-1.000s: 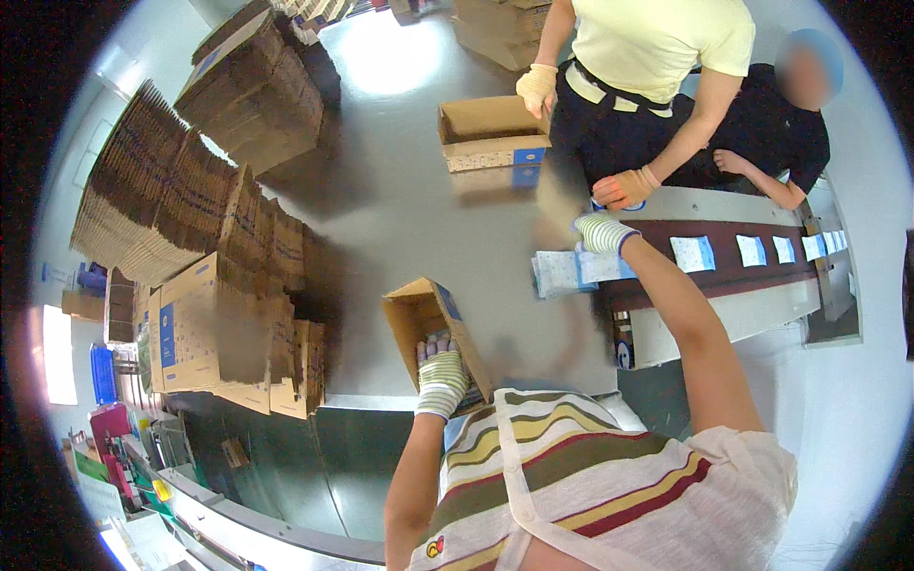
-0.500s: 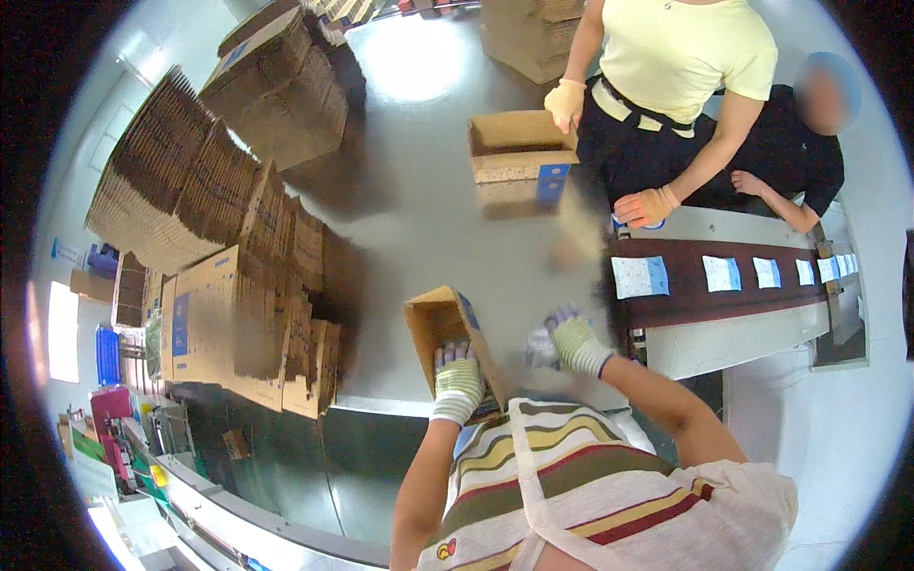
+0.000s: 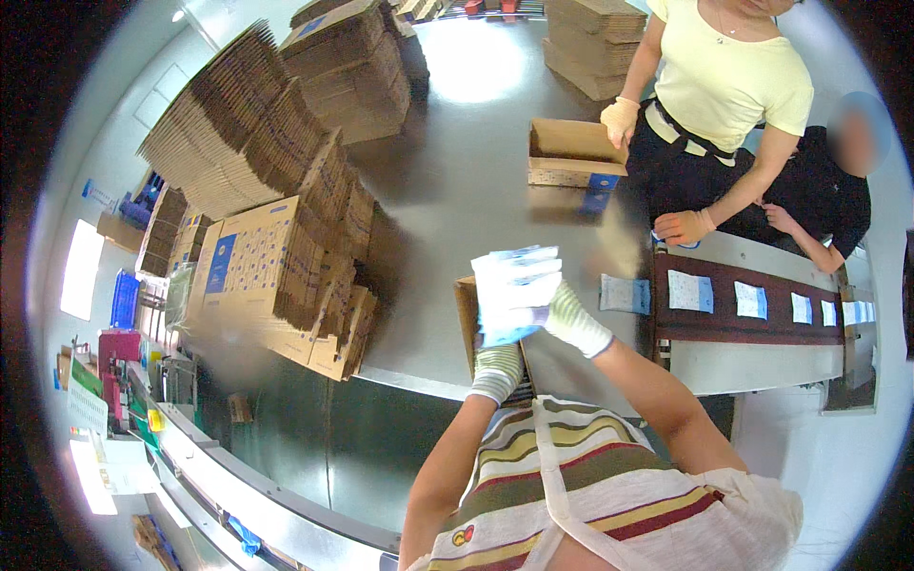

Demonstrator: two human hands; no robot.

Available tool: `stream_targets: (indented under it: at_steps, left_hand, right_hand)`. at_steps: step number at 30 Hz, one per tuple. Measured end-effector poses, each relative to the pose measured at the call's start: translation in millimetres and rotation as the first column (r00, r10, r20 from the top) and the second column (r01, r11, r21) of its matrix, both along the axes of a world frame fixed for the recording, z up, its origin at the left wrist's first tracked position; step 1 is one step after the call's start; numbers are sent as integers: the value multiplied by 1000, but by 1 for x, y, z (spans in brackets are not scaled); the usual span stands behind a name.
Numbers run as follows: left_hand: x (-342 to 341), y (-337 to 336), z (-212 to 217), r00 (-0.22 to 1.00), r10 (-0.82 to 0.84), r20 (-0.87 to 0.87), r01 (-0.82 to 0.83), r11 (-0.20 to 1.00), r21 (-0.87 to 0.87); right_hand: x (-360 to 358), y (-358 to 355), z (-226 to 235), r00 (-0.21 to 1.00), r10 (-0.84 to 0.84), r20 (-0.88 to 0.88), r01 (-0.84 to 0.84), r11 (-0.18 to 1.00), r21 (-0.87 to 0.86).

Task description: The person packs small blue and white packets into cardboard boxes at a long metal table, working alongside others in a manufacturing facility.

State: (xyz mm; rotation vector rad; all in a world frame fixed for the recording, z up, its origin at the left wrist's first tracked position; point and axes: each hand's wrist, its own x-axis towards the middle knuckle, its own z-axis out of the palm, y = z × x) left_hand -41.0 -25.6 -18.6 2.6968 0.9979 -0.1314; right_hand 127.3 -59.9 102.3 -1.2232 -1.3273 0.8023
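My gloved right hand (image 3: pixel 574 322) is closed on a small stack of white and blue packets (image 3: pixel 514 290), held up over an open cardboard box (image 3: pixel 466 305) in front of me. The packets cover much of the box and its inside. My gloved left hand (image 3: pixel 498 374) is at the box, below the packets, with its fingers out of sight. To the right, a loose packet (image 3: pixel 625 295) lies by the end of a dark conveyor belt (image 3: pixel 705 328), on which more packets sit in a row.
Tall stacks of flattened cardboard boxes (image 3: pixel 276 247) stand at the left, with more at the back. Across the grey table (image 3: pixel 457 219), a person in a yellow top (image 3: pixel 733 76) touches a second open box (image 3: pixel 576 169). Another person in black (image 3: pixel 819 200) is beside the conveyor.
My right hand has lifted the packets from the table and moved left over the box. The left hand's fingers are now hidden. A packet now lies by the belt's end. The view has shifted.
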Motion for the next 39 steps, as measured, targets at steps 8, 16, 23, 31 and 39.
stream_targets:
  at_steps: [8, 16, 23, 31, 39]
  left_hand:
    - [7, -7, -5, 993, -61, -100, 74, 988, 138]
    - [2, -3, -8, 989, 136, 64, -106, 932, -346]
    - [8, 13, -10, 954, -51, -296, 50, 999, -14]
    - [5, 32, 107, 953, -126, 274, 197, 948, -249]
    - [-78, 49, 152, 883, -11, 469, -93, 976, 198]
  right_hand:
    - [-28, 37, -49, 581, 155, 799, 156, 942, -296]
    - [-19, -22, -6, 781, -257, 570, 242, 965, 105]
    - [-53, -75, -14, 653, 275, 705, -320, 945, -73]
    - [-83, -67, -73, 418, 188, 889, -319, 946, -50]
    - [13, 151, -29, 38, -324, 945, 405, 870, 282]
